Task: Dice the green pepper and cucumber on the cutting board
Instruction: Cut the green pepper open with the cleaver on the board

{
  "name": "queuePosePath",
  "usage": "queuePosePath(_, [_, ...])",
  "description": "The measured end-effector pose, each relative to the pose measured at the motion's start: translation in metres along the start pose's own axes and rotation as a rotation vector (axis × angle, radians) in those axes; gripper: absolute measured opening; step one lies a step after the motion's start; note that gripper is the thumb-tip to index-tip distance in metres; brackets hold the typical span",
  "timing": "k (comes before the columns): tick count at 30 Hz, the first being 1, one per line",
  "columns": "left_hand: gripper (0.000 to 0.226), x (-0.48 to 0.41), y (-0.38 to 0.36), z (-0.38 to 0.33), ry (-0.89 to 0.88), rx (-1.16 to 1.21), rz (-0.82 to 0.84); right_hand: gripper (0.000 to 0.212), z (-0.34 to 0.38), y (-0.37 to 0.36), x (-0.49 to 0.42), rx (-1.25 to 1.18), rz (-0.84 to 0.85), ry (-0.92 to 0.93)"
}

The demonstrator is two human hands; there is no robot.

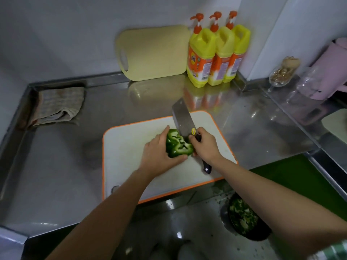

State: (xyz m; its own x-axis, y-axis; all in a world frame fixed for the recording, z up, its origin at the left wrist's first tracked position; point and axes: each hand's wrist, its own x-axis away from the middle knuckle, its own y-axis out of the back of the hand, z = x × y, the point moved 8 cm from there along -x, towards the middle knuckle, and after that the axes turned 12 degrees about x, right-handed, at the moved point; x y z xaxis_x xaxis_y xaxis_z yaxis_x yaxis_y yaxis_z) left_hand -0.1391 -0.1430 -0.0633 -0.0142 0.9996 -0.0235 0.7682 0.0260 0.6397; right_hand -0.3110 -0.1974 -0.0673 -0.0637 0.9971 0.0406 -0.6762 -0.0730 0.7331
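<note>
One green pepper (178, 145), its cut face showing hollow ribs, lies on its side near the middle of a white cutting board (127, 147) with an orange rim, which sits on a steel counter (62, 166). The left hand (159, 152) holds the pepper down, fingers curled over its top and thumb pressed along its near side. The right hand (205, 145) is wrapped round the black handle of a single cleaver (183, 119), the handle's butt sticking out behind the wrist; the blade points away from the person and stands against the pepper's right end. A round yellow sticker (193, 131) sits on the blade by the handle, its print too small to read. Against the back wall stand three yellow bottles (201, 59) with orange pump tops, packed in a row and touching; each carries an orange label with writing that cannot be made out. Just left of them a second, pale yellow board (154, 53) leans upright on the wall. One folded checked cloth (58, 106) lies in the far left corner of the counter. To the right are one pink kettle (330, 72) and a stemmed glass (279, 77) with brownish contents. Below the counter edge, partly hidden by the right forearm, one dark bowl (244, 220) holds chopped green pieces.
</note>
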Motion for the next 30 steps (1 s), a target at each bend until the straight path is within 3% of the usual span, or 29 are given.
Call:
queuePosePath(7, [0.1,-0.002,-0.008,0.002,-0.112,0.076,-0.09,0.017,-0.009,-0.014,-0.013,-0.058,-0.036,0.067])
queuePosePath(12, [0.104,0.003,-0.005,0.008,-0.094,0.06,-0.142,0.012,-0.007,-0.019,-0.016,-0.112,-0.026,0.122])
queuePosePath(17, [0.075,0.006,0.007,0.006,-0.098,0.057,-0.106,0.014,-0.006,-0.014,-0.015,-0.005,-0.048,0.165])
queuePosePath(21, [0.066,0.014,0.011,0.002,-0.093,0.064,-0.087,0.018,-0.005,-0.014,-0.005,0.018,-0.012,0.143])
queuePosePath(23, [0.063,0.017,0.008,-0.002,-0.108,0.024,-0.073,0.02,-0.003,-0.014,-0.002,0.016,-0.01,0.155])
queuePosePath(27, [0.078,0.018,0.01,-0.01,-0.177,-0.062,-0.096,0.018,0.007,-0.005,0.004,0.017,-0.079,0.214])
queuePosePath(30, [0.06,0.024,0.014,-0.01,-0.195,-0.172,-0.162,0.014,0.009,0.002,0.006,-0.036,-0.106,0.216])
